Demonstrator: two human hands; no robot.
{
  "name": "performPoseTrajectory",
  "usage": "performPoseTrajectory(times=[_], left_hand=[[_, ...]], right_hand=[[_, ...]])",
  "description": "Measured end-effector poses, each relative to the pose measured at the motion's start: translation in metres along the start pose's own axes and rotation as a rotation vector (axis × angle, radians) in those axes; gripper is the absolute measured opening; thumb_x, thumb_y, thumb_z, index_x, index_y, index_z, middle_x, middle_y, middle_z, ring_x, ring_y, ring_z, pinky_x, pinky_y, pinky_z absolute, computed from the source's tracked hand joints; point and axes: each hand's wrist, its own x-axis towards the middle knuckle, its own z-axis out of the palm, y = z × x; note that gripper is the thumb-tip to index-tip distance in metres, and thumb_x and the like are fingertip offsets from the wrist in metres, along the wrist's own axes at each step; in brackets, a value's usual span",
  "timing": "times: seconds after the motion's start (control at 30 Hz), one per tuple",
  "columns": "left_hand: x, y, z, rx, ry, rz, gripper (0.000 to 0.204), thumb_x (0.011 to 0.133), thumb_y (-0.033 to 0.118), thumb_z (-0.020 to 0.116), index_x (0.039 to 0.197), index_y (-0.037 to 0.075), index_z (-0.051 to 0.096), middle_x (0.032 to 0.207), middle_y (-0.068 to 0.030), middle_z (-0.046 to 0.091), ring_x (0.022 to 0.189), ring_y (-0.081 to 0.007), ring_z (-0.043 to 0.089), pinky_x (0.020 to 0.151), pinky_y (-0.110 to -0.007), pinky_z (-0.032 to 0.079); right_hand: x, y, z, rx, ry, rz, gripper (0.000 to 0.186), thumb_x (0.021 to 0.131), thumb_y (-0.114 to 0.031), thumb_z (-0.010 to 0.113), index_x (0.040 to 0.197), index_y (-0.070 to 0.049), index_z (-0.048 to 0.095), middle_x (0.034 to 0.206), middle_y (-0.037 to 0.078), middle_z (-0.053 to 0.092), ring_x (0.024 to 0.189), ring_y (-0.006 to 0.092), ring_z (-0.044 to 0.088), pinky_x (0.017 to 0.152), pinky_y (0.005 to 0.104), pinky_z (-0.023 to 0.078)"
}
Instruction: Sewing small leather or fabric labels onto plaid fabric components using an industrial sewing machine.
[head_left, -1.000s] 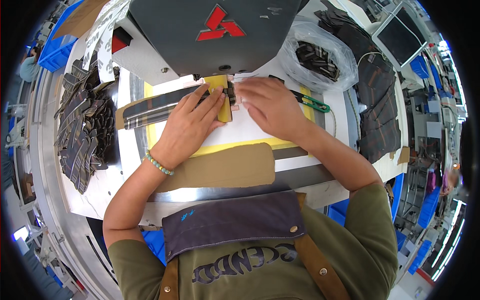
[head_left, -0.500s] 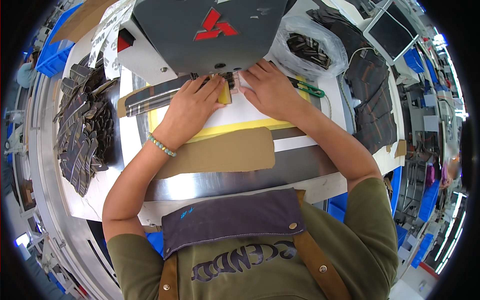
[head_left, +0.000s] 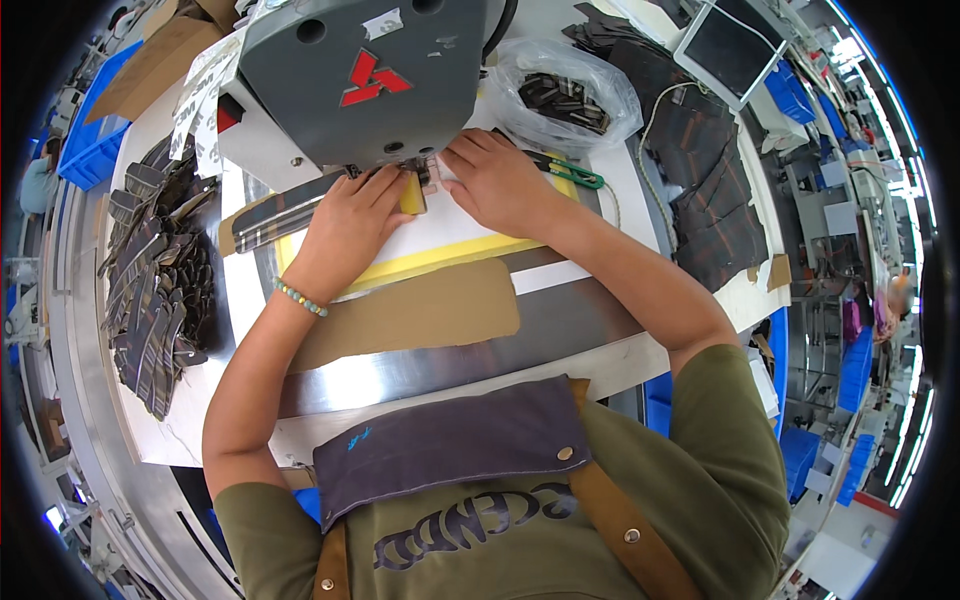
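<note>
My left hand (head_left: 350, 220) lies palm down below the head of a grey sewing machine (head_left: 375, 110), its fingers stretched forward beside a small yellow block (head_left: 412, 197). Left of it, a dark plaid fabric strip (head_left: 280, 222) runs toward the needle area. My right hand (head_left: 503, 190) rests flat on the white work surface right of the needle area, thumb apart from the fingers. What lies under the fingertips is partly hidden by the hands and the machine head. Just beyond my right hand are green-handled thread snips (head_left: 578, 175).
A piece of brown cardboard (head_left: 420, 312) lies in front of the hands. Plaid fabric pieces (head_left: 160, 275) are heaped at left. At right stand a clear plastic bag (head_left: 620, 105) with small pieces, dark fabric panels (head_left: 705, 180) and a screen (head_left: 732, 48).
The whole view has shifted, so the machine and table appear farther left. Both hands keep nearly the same place by the needle area.
</note>
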Motion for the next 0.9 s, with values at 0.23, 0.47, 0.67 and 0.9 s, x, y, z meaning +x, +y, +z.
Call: performPoseTrajectory(times=[0.23,0.47,0.67,0.9], left_hand=[[-0.005,0.015,-0.001,-0.013,0.006,0.049,0.063,0.092,0.022,0.079,0.147,-0.002,0.062,0.152,-0.0163,0.064,0.143,-0.0382,0.056,0.122,-0.048,0.046],[-0.017,0.029,-0.010,-0.093,-0.044,0.006,0.062,0.094,0.010,0.077,0.151,-0.003,0.059,0.159,-0.0158,0.060,0.147,-0.0394,0.053,0.123,-0.049,0.044],[-0.020,0.026,-0.025,-0.079,-0.074,-0.021,0.060,0.098,0.013,0.074,0.156,0.002,0.059,0.163,-0.0120,0.058,0.151,-0.0387,0.050,0.124,-0.051,0.043],[-0.016,0.036,-0.029,-0.167,-0.079,0.026,0.057,0.093,0.009,0.077,0.148,0.003,0.065,0.157,-0.0126,0.062,0.147,-0.0402,0.054,0.121,-0.051,0.045]], right_hand=[[-0.023,-0.005,0.012,0.000,0.036,-0.008,0.054,0.100,-0.028,0.068,0.137,0.010,0.067,0.150,0.022,0.064,0.140,0.0381,0.057,0.120,0.0524,0.044],[-0.064,0.008,-0.084,0.393,-0.063,0.010,0.040,0.104,-0.026,0.071,0.136,-0.003,0.074,0.145,0.015,0.069,0.135,0.0339,0.063,0.114,0.0459,0.051],[-0.141,0.089,-0.236,0.231,-0.294,0.441,0.025,0.093,-0.017,0.079,0.116,-0.007,0.083,0.116,0.012,0.080,0.109,0.0319,0.074,0.100,0.0428,0.057],[-0.238,0.141,-0.214,0.306,-0.534,0.727,0.026,0.080,-0.012,0.089,0.101,-0.004,0.076,0.109,0.008,0.074,0.110,0.0287,0.069,0.100,0.0389,0.054]])
